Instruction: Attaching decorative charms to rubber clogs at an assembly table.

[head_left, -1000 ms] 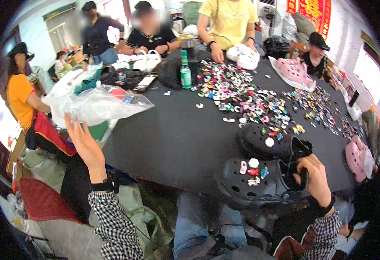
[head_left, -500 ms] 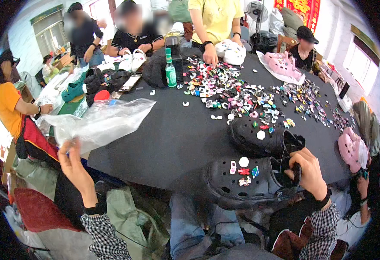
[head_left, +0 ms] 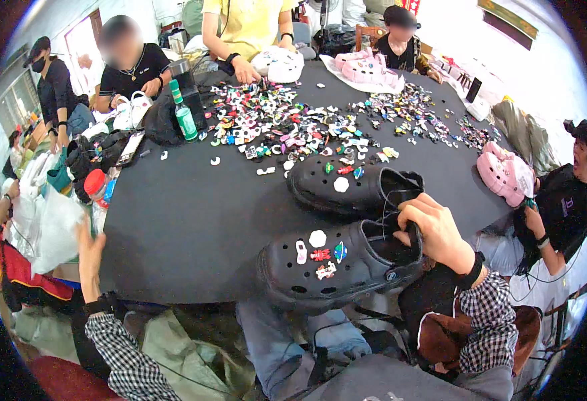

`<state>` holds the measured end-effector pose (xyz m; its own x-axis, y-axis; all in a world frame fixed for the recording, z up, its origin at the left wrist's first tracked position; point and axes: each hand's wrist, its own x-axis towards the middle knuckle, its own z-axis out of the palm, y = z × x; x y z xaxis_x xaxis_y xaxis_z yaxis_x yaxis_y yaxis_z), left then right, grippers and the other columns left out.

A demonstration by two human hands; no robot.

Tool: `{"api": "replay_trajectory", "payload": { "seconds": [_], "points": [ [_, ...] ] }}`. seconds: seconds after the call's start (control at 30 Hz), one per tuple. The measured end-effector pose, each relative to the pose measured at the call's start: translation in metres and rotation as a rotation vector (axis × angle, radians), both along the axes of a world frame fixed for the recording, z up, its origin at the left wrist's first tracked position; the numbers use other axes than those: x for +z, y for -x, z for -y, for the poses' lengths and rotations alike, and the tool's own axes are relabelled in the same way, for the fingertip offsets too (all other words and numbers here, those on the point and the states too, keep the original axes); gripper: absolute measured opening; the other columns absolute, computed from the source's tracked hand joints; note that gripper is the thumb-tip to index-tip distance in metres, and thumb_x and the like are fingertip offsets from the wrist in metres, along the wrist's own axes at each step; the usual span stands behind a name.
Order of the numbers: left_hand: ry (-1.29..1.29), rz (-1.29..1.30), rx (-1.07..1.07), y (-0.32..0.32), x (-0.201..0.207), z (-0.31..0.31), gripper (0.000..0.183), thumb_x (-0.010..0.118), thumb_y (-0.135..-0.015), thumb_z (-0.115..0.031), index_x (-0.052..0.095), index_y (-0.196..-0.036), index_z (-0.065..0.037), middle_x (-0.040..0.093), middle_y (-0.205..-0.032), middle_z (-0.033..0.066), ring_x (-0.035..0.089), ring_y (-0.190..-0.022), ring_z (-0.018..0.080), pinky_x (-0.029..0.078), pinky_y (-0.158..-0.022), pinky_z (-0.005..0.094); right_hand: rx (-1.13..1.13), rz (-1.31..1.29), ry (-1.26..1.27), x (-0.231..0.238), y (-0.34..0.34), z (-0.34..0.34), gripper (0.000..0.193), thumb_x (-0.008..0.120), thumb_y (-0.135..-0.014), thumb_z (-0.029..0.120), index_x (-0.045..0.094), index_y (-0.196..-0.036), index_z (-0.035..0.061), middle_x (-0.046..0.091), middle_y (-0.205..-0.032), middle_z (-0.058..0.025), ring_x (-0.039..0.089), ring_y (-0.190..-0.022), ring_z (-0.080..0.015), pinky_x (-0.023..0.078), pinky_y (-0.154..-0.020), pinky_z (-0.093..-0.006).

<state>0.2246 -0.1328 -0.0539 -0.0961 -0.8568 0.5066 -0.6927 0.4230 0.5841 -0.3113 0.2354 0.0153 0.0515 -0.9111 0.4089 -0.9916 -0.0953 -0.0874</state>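
1. Near clog [head_left: 347,275]: black, sole down, at the counter's near edge in front of the person; toe points to the person's left, heel to the right; long axis runs left to right, heel end slightly higher
2. Attached charms [head_left: 320,254]: set in the upper of the near clog, facing up; the heel grip leaves them uncovered, presumably to keep the upper in view
3. Far clog [head_left: 364,192]: just beyond the near clog, toe also to the left, long axis almost parallel; the side-by-side placement probably keeps the two as a pair
4. Right hand [head_left: 435,230]: clamped on the heel of the near clog, close to the far clog's heel; whether it also grips the latter cannot be told
5. Left hand [head_left: 90,252]: unloaded, fingers extended, well apart from the right; it is beside a plastic bag [head_left: 49,230], contact unclear
6. Counter [head_left: 186,220]: dark surface; loose charms [head_left: 287,127] lie spread beyond the clogs, likely within reach of several people; pink clogs [head_left: 504,175] stand to the right
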Motion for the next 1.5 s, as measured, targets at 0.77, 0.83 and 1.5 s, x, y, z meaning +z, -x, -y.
{"api": "replay_trajectory", "payload": {
  "seconds": [0.77, 0.83, 1.5],
  "points": [
    [-0.037, -0.847, 0.388, -0.085, -0.114, -0.073, 0.076, 0.055, -0.096, -0.020, 0.005, -0.154, -0.011, 0.021, -0.153, 0.0211, 0.031, -0.137, 0.0343, 0.027, -0.110, 0.0402, -0.079, 0.000, -0.095, 0.003, -0.078, 0.017, 0.029, 0.077, -0.062, 0.008, 0.052, -0.077, 0.0071, 0.057, -0.070, -0.0114, 0.056, -0.069, -0.0343, 0.044, -0.061, -0.0434],
    [-0.025, -0.699, 0.398, -0.095, -0.104, -0.044, 0.070, 0.047, -0.100, -0.028, 0.006, -0.154, -0.009, 0.021, -0.155, 0.0195, 0.026, -0.141, 0.0294, 0.023, -0.113, 0.0362, -0.087, -0.004, -0.085, 0.004, -0.082, 0.015, 0.029, 0.077, -0.062, 0.008, 0.052, -0.077, 0.0072, 0.057, -0.070, -0.0112, 0.057, -0.068, -0.0339, 0.044, -0.060, -0.0432],
    [-0.231, -0.517, 0.113, -0.165, -0.074, 0.047, 0.041, 0.049, -0.097, -0.030, 0.055, -0.128, -0.003, 0.061, -0.124, 0.0104, 0.057, -0.115, 0.0246, 0.043, -0.096, 0.0340, 0.174, 0.092, -0.233, 0.030, -0.122, 0.045, 0.029, 0.064, -0.070, 0.007, 0.044, -0.091, 0.0034, 0.059, -0.066, -0.0136, 0.063, -0.063, -0.0356, 0.051, -0.054, -0.0457]
  ]
}}
